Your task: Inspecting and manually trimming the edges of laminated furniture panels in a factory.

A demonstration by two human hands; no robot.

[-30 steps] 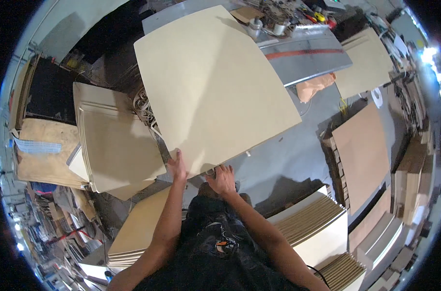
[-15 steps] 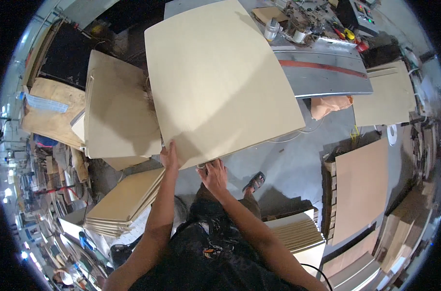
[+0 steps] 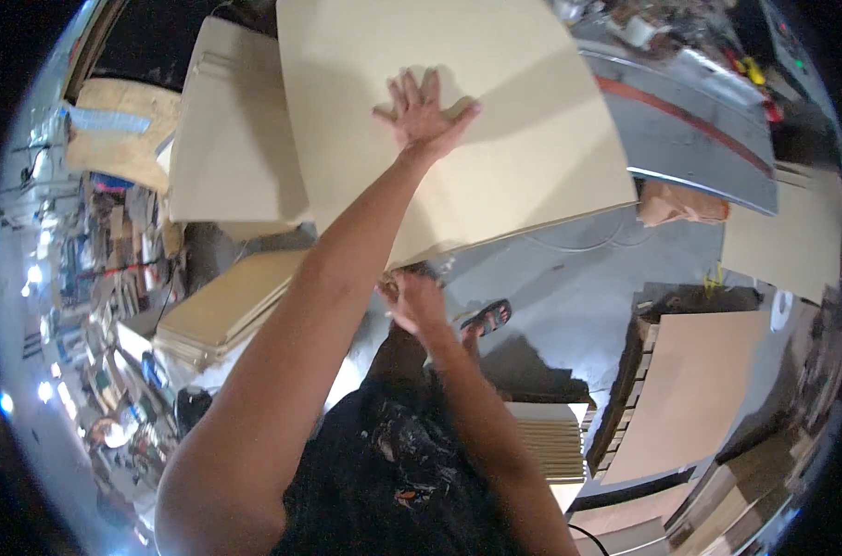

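A large cream-coloured board (image 3: 523,139) lies flat in front of me. My left hand (image 3: 419,113) rests palm down on it with the fingers spread, that arm reaching across the near edge. Just below that near edge is my right hand (image 3: 413,301), its fingers curled together. Something small and brownish seems to be at its fingertips, but I cannot make out what. To the left of the board, more boards of the same colour (image 3: 240,139) are stacked.
Below on the left sits a pile of thin panels (image 3: 221,310). A grey metal machine table (image 3: 680,130) with a red strip adjoins the board at right. Lower right are a pinkish sheet (image 3: 685,398) on a pallet and a stack of panels (image 3: 546,449).
My left hand has left the board's near edge and now lies spread on its top. My right hand has dropped slightly from the edge. The view has shifted toward the near side.
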